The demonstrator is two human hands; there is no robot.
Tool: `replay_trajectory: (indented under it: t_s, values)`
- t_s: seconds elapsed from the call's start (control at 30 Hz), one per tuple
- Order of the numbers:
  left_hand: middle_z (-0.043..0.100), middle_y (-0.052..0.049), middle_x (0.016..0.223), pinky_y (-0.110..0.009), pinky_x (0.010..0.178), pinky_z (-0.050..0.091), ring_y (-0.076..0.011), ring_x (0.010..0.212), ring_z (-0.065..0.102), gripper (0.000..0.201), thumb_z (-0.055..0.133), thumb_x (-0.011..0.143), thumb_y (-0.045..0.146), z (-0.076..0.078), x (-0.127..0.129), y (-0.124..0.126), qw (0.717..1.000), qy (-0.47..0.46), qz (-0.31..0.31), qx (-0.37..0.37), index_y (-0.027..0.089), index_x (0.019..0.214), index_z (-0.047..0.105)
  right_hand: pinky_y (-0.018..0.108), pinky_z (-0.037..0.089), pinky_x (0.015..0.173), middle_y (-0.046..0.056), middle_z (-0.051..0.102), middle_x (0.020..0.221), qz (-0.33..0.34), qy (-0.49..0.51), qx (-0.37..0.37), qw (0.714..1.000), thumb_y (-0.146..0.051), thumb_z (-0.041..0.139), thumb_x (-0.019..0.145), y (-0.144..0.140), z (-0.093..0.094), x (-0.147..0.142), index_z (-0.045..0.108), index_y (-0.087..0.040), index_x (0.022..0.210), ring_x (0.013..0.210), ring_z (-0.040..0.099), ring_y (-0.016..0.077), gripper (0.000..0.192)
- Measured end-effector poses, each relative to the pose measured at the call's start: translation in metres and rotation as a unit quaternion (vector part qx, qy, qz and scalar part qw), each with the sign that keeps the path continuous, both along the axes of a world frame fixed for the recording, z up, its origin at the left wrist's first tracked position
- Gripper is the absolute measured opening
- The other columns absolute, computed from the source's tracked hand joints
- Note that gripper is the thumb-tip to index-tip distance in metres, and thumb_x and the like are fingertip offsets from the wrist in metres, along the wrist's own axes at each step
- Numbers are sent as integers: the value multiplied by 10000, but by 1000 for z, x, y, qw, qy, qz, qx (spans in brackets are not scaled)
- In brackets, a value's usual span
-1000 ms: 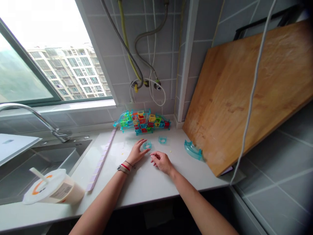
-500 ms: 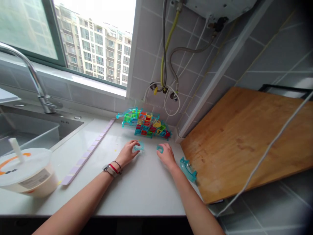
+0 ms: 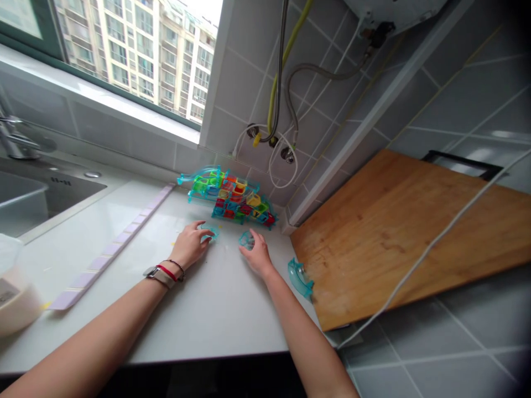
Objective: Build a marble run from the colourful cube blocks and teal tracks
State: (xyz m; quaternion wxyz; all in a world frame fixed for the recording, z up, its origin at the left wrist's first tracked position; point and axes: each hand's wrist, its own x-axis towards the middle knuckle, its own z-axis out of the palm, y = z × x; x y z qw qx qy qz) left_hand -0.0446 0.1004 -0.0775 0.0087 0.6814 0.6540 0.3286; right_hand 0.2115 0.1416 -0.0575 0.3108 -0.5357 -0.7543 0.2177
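My left hand is closed round a small clear teal plastic piece, thumb and fingers curved about its edge. My right hand grips a second clear teal piece, round in outline, between thumb and fingers. Both hands are low over the white counter, a short distance apart. Just beyond them stands a multicoloured see-through plastic block structure with teal rails and red, yellow, green and blue cells. A curved teal plastic piece lies to the right of my right forearm.
A long pale purple strip runs along the counter at left. Near the left edge are a cup and a sink. A wooden board leans at right, crossed by a white cord. Hoses hang on the tiled wall.
The view has swung left-to-right, so everything sits further left. The right hand's piece now shows more fully, turned and slightly closer to the left hand. Both hands keep their hold.
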Motion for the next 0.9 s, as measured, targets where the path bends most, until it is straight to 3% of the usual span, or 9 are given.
replay_trajectory:
  t_s: [0.1,0.2,0.3,0.37,0.43,0.53,0.63,0.7,0.9]
  values:
    - [579,-125,1410,-458,1046,499,-324,1207,607,285,577,903,302,1,-1,-1,1000,8,18,-13,253,1069,804,349,476,1073,126,570,1356,0,30,2,1000,-306,745,767,4,-3,-3,495,-204,1484,1222,616,249,767]
    - [585,-129,1410,-478,1037,502,-348,1243,589,329,557,915,287,2,-1,-2,999,13,41,-32,256,1151,784,380,432,1120,134,561,1407,23,-17,-22,999,-328,749,784,6,7,-4,458,-204,1518,1285,579,266,799]
    - [560,-156,1431,-495,1046,493,-367,1279,564,413,571,899,259,5,-1,-2,999,5,48,-25,232,1286,712,437,385,1153,175,435,1552,37,-119,-31,992,-425,782,774,-5,32,2,415,-177,1549,1416,453,327,893]
    - [520,-179,1458,-514,1071,473,-380,1304,537,507,627,862,269,8,2,-3,999,-4,38,0,205,1364,643,468,384,1141,172,393,1590,44,-197,-11,979,-519,765,785,-20,56,18,492,-191,1505,1434,421,365,837]
    - [487,-192,1474,-529,1093,452,-382,1314,519,556,658,846,292,12,7,-5,999,-23,14,38,183,1389,602,433,421,1095,148,542,1477,44,-255,13,966,-543,641,893,-36,78,44,565,-219,1445,1325,543,325,644]
    - [490,-181,1459,-530,1111,434,-356,1305,517,462,618,886,298,20,19,-12,993,-64,-35,97,179,1333,619,425,471,988,189,675,1277,-34,-370,-16,928,-518,630,904,-56,98,88,624,-176,1374,1180,640,336,580]
    - [561,-147,1384,-522,1097,445,-321,1263,543,354,578,919,285,25,32,-20,984,-98,-88,121,202,1256,647,410,498,883,206,723,1156,-83,-456,-93,881,-502,700,849,-69,94,123,707,-164,1217,1079,688,349,499]
    - [619,-125,1304,-503,1070,466,-298,1211,575,301,557,935,284,27,39,-24,979,-111,-124,115,213,1209,660,395,501,859,205,733,1128,-89,-470,-122,870,-447,719,837,-74,83,138,719,-163,1166,1057,701,344,435]
    - [697,-94,1131,-455,980,503,-268,1067,635,235,546,958,333,33,45,-32,971,-153,-161,89,214,1107,684,363,490,958,173,709,1215,-90,-378,-61,919,-214,645,849,-74,67,148,652,-190,1307,1148,670,302,458]
